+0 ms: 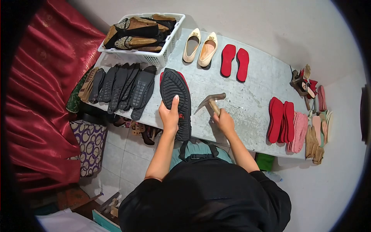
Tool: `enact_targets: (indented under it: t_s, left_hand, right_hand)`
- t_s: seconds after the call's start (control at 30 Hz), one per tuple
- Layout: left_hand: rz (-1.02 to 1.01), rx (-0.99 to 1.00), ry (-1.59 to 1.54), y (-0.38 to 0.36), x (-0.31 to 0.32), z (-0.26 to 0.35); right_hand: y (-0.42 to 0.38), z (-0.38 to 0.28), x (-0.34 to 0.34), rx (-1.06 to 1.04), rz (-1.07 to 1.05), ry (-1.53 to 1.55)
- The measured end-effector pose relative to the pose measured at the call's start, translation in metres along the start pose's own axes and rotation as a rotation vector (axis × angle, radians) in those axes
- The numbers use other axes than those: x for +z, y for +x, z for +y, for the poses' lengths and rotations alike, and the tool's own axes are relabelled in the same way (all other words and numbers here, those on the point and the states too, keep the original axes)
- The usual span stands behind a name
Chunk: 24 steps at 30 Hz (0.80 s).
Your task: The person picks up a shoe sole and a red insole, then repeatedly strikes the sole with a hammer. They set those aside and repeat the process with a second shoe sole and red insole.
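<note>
My left hand (169,116) is closed around a black ridged shoe sole (178,91), thumb across its tread side. A strip of red shows along the sole's upper edge, and small red marks sit near its lower half. In my right hand (225,120) is a hammer (213,103), gripped by its wooden handle. The hammer's metal head is tilted above the table, to the right of the sole and apart from it. Left of the sole lies a row of black soles (123,87).
A white basket (170,50) of shoes stands at the back left. Behind are cream shoes (208,50) and red insoles (242,65). Red insole stacks (275,120) and pink insoles (297,131) lie at the right, near a tool holder (298,82). A red curtain (50,96) hangs left.
</note>
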<state>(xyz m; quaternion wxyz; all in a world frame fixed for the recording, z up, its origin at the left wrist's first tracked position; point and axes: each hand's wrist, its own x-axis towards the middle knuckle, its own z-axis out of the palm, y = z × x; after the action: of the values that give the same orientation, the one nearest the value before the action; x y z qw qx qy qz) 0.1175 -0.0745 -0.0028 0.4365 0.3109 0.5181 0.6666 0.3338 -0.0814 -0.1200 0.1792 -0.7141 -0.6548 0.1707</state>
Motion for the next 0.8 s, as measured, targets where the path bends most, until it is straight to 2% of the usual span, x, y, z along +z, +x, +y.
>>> enact_targets:
  t_s: [0.07, 0.1, 0.17, 0.2, 0.23, 0.3, 0.33, 0.43, 0.47, 0.5, 0.57, 0.63, 0.7, 0.8]
  left_hand:
    - [-0.014, 0.014, -0.005, 0.010, -0.006, 0.003]
    - [-0.023, 0.017, 0.019, 0.016, -0.010, 0.002]
    - [-0.037, 0.019, 0.040, 0.026, -0.015, 0.003]
    - [-0.045, 0.037, 0.062, 0.030, -0.016, 0.004]
    - [-0.055, 0.053, 0.085, 0.032, -0.018, 0.005]
    - [-0.070, 0.058, 0.077, 0.038, -0.020, 0.008]
    - [-0.088, 0.086, 0.094, 0.041, -0.021, 0.009]
    - [-0.122, 0.129, 0.173, 0.047, -0.022, 0.028]
    - [-0.127, 0.143, 0.239, 0.048, -0.024, 0.033]
    - [-0.129, 0.144, 0.237, 0.052, -0.027, 0.034]
    - [-0.140, -0.014, 0.141, 0.059, -0.032, 0.036]
    - [-0.123, 0.056, 0.139, 0.069, -0.037, 0.032]
    - [-0.139, 0.152, 0.297, 0.075, -0.048, 0.031]
    - [-0.168, 0.119, 0.245, 0.082, -0.052, 0.038]
  right_hand:
    - [0.017, -0.011, -0.019, 0.117, -0.017, 0.391]
    - [0.016, -0.032, -0.041, 0.121, -0.011, 0.390]
    - [0.008, -0.083, -0.096, 0.250, -0.097, 0.741]
    - [0.005, -0.095, -0.106, 0.118, -0.021, 0.722]
    - [0.002, -0.105, -0.111, 0.126, -0.017, 0.723]
    - [-0.004, -0.122, -0.115, -0.245, 0.075, 0.906]
    - [-0.008, -0.133, -0.115, -0.298, 0.020, 1.111]
    - [-0.009, -0.167, -0.108, -0.422, 0.088, 0.819]
    - [-0.006, -0.181, -0.111, -0.537, 0.157, 0.671]
    - [-0.006, -0.193, -0.108, -0.455, 0.153, 0.560]
    - [-0.001, -0.205, -0.104, -0.376, 0.080, 0.502]
    - [-0.004, -0.215, -0.097, -0.405, 0.131, 0.608]
    - [-0.006, -0.223, -0.090, -0.418, 0.167, 0.714]
    - [-0.003, -0.234, -0.083, -0.454, 0.158, 0.772]
